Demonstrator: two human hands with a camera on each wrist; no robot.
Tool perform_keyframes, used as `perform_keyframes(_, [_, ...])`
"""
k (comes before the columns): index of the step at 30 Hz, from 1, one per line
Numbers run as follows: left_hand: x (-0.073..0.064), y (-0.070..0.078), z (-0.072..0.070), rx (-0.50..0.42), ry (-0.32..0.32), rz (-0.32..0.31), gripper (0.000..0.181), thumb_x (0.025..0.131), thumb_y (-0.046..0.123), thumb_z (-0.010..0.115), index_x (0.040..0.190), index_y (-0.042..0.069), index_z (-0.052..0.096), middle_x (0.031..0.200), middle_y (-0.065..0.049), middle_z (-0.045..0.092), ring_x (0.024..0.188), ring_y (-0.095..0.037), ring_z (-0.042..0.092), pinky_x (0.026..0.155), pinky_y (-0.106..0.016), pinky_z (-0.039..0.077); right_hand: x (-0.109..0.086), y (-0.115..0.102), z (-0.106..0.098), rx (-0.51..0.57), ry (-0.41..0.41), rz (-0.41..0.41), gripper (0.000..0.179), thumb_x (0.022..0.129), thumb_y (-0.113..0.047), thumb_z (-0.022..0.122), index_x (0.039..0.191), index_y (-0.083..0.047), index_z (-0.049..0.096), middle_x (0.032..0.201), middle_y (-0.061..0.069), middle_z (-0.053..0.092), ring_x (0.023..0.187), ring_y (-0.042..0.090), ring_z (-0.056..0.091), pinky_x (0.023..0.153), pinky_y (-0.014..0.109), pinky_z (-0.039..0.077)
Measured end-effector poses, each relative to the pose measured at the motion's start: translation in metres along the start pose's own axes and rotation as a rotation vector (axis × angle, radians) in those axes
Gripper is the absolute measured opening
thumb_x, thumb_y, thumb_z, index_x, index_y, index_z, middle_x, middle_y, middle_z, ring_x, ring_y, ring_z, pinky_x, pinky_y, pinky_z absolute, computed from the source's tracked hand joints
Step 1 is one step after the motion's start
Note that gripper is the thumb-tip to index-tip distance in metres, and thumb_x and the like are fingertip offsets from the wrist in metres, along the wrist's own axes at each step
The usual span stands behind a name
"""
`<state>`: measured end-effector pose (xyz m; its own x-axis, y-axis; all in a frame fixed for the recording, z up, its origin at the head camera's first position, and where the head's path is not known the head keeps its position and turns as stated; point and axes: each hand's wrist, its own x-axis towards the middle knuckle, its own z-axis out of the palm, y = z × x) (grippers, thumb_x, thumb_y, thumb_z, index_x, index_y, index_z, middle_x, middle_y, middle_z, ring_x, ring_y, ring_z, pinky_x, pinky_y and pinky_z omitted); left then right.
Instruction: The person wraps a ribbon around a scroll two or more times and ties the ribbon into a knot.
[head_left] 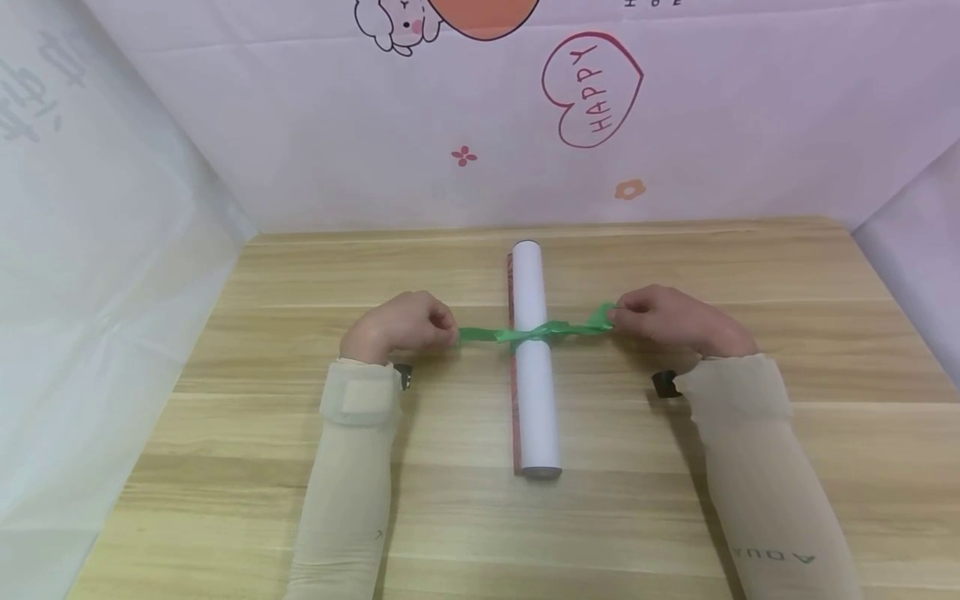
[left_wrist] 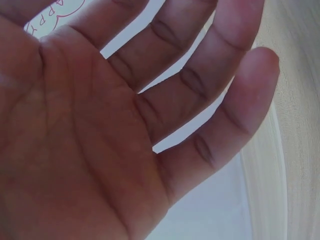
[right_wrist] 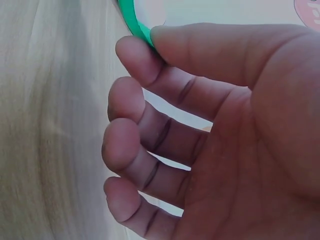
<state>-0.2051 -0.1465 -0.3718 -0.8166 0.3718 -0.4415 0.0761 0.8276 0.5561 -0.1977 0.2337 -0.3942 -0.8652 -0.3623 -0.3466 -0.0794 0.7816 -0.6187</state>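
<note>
A white paper roll [head_left: 537, 408] lies lengthwise on the table, with a reddish edge showing along its left side. Around its middle runs a green ribbon [head_left: 581, 328], crossed on top of the roll and stretched out to both sides. My left hand [head_left: 405, 323] pinches the ribbon's left end in the head view; the left wrist view shows only the palm and fingers. On the other side my right hand [head_left: 666, 317] pinches the right end. In the right wrist view, thumb and index finger meet on the green ribbon [right_wrist: 131, 17], the other fingers loosely curled.
The wooden table [head_left: 247, 400] carries the roll. A white printed sheet [head_left: 360, 158] with a heart and flowers hangs behind the table's far edge, and another white sheet [head_left: 97, 275] borders the left. Dark wrist cameras sit under both sleeves.
</note>
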Motion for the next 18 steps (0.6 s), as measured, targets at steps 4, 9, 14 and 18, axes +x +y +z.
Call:
perform_keyframes(4, [-0.0007, -0.0001, -0.0008, -0.005, -0.013, 0.003, 0.01, 0.099, 0.017, 0.07, 0.104, 0.013, 0.077, 0.101, -0.002, 0.069, 0.096, -0.021, 0.057, 0.084, -0.032, 0.047, 0.0001, 0.0006, 0.0, 0.002, -0.003, 0.002, 0.036, 0.11, -0.036, 0.053, 0.091, -0.007, 0.063, 0.073, -0.002, 0.044, 0.074, 0.017, 0.041, 0.067, 0.031, 0.035])
perform_keyframes(9, [-0.0018, -0.0004, -0.0021, -0.03, -0.021, -0.004, 0.008, 0.096, 0.014, 0.074, 0.104, 0.012, 0.077, 0.106, -0.003, 0.071, 0.098, -0.022, 0.058, 0.087, -0.033, 0.048, 0.0009, 0.0014, 0.0002, -0.026, 0.004, -0.002, 0.032, 0.11, -0.034, 0.053, 0.102, -0.007, 0.07, 0.082, 0.002, 0.054, 0.084, 0.019, 0.049, 0.074, 0.033, 0.04])
perform_keyframes(14, [-0.0031, -0.0009, -0.0027, -0.046, -0.014, -0.021, 0.008, 0.095, 0.014, 0.075, 0.102, 0.013, 0.076, 0.106, -0.003, 0.07, 0.099, -0.023, 0.058, 0.087, -0.034, 0.048, 0.0025, 0.003, 0.0004, -0.03, -0.001, -0.002, 0.033, 0.109, -0.035, 0.053, 0.11, -0.007, 0.071, 0.084, 0.004, 0.058, 0.085, 0.02, 0.052, 0.075, 0.033, 0.042])
perform_keyframes(18, [-0.0036, -0.0009, -0.0032, -0.047, -0.001, -0.009, 0.006, 0.096, 0.013, 0.073, 0.103, 0.012, 0.073, 0.106, -0.005, 0.069, 0.098, -0.023, 0.057, 0.085, -0.034, 0.047, 0.0032, 0.0035, 0.0003, -0.033, 0.001, 0.0, 0.033, 0.109, -0.034, 0.053, 0.111, -0.008, 0.072, 0.086, 0.005, 0.059, 0.087, 0.02, 0.053, 0.077, 0.034, 0.044])
